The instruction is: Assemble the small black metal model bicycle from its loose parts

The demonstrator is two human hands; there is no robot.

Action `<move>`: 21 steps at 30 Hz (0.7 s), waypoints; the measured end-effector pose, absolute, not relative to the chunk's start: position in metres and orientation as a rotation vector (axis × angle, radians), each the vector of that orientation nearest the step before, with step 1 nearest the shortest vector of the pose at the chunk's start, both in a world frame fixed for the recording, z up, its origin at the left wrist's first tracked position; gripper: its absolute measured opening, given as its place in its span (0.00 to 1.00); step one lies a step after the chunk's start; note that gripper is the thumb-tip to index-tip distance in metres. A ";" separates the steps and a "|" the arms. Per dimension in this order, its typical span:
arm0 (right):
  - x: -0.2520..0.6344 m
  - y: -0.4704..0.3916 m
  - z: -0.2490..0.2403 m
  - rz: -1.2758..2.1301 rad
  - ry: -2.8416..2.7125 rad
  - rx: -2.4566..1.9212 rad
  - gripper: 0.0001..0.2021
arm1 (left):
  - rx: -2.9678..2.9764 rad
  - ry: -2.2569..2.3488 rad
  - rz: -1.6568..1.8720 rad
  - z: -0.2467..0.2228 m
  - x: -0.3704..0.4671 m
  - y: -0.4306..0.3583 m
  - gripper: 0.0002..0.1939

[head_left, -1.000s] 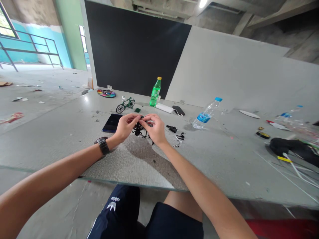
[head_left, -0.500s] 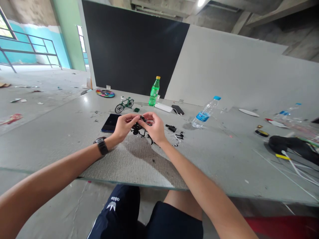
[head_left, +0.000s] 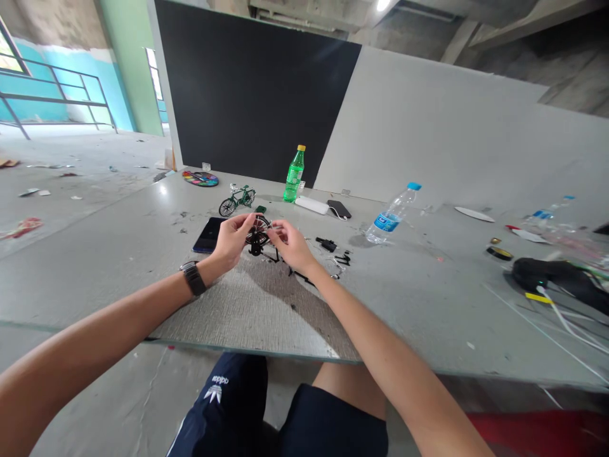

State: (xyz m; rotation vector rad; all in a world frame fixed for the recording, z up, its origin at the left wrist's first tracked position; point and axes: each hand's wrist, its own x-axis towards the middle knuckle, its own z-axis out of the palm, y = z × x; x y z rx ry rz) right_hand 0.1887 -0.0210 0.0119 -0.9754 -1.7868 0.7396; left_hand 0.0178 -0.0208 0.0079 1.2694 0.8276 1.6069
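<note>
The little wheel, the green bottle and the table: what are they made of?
The wheel could be plastic or metal: dark, thin-spoked, too small to tell. The green bottle is probably plastic, shiny and see-through. The table may be glass-topped: it shines, and its edge looks greenish.

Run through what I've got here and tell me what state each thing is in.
Left hand: gripping the wheel's left side
Right hand: fingertips at its right edge, grip unclear
Spoked black wheel: held
Green model bicycle: standing upright
Phone: flat, screen dark
Green bottle: upright, yellow cap on
Water bottle: blue cap on
Tape roll: lying flat
</note>
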 end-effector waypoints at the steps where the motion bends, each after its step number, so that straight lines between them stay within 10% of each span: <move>1: 0.190 -0.019 0.010 0.751 -1.821 -0.991 0.21 | 1.253 0.832 1.606 0.007 0.017 -0.020 0.18; 21: 0.208 -0.024 0.028 -0.396 -2.120 -1.043 0.15 | 1.861 1.045 1.341 -0.002 0.013 -0.015 0.18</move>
